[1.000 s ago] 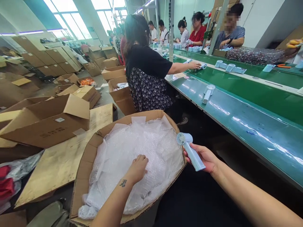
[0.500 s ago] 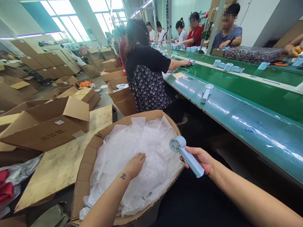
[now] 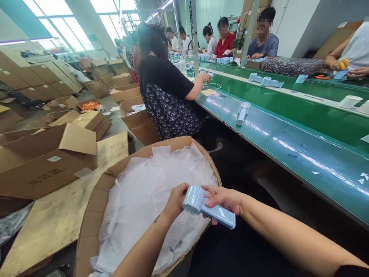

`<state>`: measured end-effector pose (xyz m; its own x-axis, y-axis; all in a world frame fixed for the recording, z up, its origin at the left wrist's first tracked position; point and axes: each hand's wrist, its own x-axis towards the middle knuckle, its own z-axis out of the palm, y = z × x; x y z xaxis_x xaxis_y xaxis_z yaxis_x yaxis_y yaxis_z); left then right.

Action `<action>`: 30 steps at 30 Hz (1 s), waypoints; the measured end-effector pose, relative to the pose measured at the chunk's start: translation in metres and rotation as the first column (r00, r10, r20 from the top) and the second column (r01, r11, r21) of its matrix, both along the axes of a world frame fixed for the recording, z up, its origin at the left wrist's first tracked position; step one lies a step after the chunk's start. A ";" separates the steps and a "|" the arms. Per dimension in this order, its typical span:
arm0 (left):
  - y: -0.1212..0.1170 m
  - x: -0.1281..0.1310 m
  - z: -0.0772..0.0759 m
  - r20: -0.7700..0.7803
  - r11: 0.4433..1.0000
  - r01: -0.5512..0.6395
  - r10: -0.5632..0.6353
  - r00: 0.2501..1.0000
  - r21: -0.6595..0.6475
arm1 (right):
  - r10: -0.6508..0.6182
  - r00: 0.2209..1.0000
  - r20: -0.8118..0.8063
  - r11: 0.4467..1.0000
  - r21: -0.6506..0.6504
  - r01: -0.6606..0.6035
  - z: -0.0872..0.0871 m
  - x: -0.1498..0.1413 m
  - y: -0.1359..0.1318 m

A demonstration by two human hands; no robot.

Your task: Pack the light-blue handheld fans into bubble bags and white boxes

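Observation:
A light-blue handheld fan is between my hands, tilted with its round head to the left and its handle pointing down to the right. My right hand wraps round the handle near the head, the thumb on top. Against the head's left side, my left hand is closed, its fingertips partly hidden behind the fan. Below both hands lies a heap of translucent bubble-wrap bags in a large cardboard box. A second handheld fan lies on the bench to the right.
A green conveyor belt runs along the metal-edged bench. A co-worker in a black top stands ahead, and others work across the belt. Open cartons and a wooden board are on the left.
My left hand has lifted off the bubble-wrap bags and come to the fan's head. My right hand has moved the fan left and down and turned it. The view has shifted right.

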<state>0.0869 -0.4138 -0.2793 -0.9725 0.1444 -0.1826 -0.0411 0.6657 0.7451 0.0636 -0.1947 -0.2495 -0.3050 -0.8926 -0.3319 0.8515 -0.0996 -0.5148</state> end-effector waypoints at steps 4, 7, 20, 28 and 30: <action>0.013 0.004 0.008 0.170 0.900 -0.139 0.073 0.983 0.414 | -0.027 0.998 -0.065 0.987 0.155 0.036 -0.003 -0.008 0.001; 0.014 0.005 0.011 0.196 0.825 -0.352 0.294 0.936 0.442 | -0.043 0.993 -0.110 0.955 0.286 0.073 -0.008 -0.009 0.009; 0.032 0.027 0.009 -0.459 0.953 -0.176 0.046 0.887 -0.247 | -0.329 0.920 -0.214 0.860 0.334 0.385 0.001 0.003 0.012; 0.071 0.027 0.002 -0.525 0.944 -0.322 0.238 0.817 -0.074 | -0.435 0.874 -0.218 0.775 0.403 0.486 -0.005 0.004 0.007; 0.078 0.034 0.004 -0.666 0.977 -0.188 0.074 0.743 -0.101 | -0.446 0.878 -0.172 0.766 0.434 0.474 -0.003 0.004 0.008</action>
